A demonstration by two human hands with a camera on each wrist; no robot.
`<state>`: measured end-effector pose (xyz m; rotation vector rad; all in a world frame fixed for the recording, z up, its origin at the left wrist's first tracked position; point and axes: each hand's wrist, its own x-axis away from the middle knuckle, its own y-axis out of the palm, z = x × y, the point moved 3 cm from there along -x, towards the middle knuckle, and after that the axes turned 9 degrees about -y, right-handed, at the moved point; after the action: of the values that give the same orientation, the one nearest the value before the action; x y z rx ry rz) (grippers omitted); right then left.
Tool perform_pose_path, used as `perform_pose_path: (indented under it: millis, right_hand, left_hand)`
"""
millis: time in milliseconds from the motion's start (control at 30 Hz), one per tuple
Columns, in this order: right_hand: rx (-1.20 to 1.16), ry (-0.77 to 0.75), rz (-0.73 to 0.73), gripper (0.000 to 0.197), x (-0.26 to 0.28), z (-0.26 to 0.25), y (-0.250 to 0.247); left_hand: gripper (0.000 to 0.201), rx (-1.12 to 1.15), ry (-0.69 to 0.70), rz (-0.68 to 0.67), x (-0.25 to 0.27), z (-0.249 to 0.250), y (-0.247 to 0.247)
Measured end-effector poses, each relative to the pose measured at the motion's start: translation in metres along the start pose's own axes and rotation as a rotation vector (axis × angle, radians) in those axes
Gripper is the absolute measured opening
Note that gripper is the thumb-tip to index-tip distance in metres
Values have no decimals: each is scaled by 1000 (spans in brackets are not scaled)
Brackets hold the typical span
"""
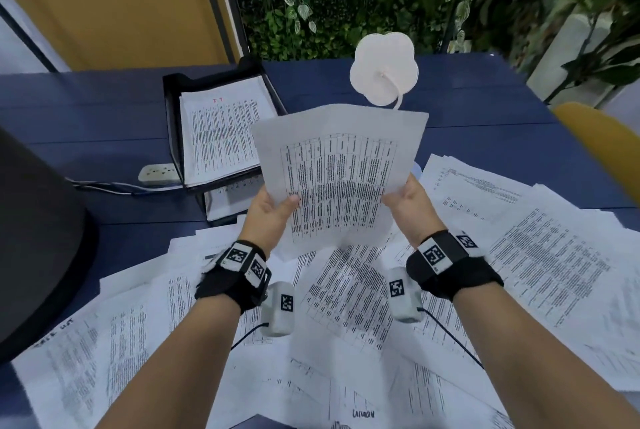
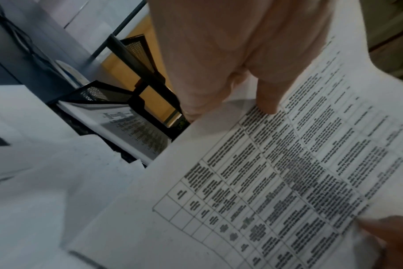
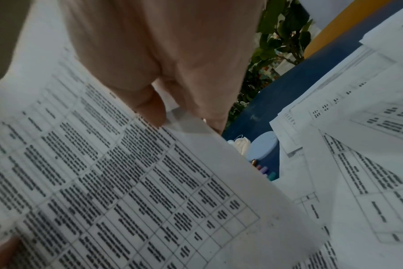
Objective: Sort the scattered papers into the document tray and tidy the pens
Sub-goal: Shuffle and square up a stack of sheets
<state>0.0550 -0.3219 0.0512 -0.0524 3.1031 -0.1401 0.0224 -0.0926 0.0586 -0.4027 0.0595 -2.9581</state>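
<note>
I hold one printed sheet with a table up above the desk. My left hand pinches its left edge, thumb on top. My right hand pinches its right edge. The same sheet fills the left wrist view, and the sheet also fills the right wrist view. A black stacked document tray stands at the back left with printed pages in its top level. Many scattered papers cover the desk below my arms. Several coloured pen tips show past the sheet's edge in the right wrist view.
A white flower-shaped object on a stem stands behind the held sheet. A power strip lies left of the tray. A dark round object sits at the left edge. Plants line the back; a yellow chair is at right.
</note>
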Motion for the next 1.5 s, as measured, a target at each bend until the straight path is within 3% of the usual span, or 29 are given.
perform_pose_path:
  millis: [133,300,400,500,800,933,1100,1233,1500]
  right_hand:
    - [27,-32,103,42,0,3,-4]
    - [158,102,-48,40,-3,34,-6]
    - [96,133,16,18,3,47,-9]
    - [97,156,10,11,6,58,-8]
    - [227,218,-167,21,24,73,12]
    - [400,287,-286,12,30,92,19]
    - [496,343,-389,18,36,109,31]
    - [473,343,-385,8,31,109,44]
    - [351,379,-304,24,-6,104,88]
  left_hand:
    - [41,36,16,17,-7,-2,-1]
    - [29,-50,-32,-8,-12,-15,-3]
    - [30,-24,-5,20,-13,-14,-5]
    - [31,48,-8,45,-14,-15,-11]
    - [35,-58,-165,206,-18,-73,-39]
    - [32,-193,-325,220,-7,-105,-53]
    - [28,-218,-450,208,1,-141,-67]
    - [32,-100,-466,242,-1,-148,-85]
    - [25,-66,-471,246,-9,-132,-111]
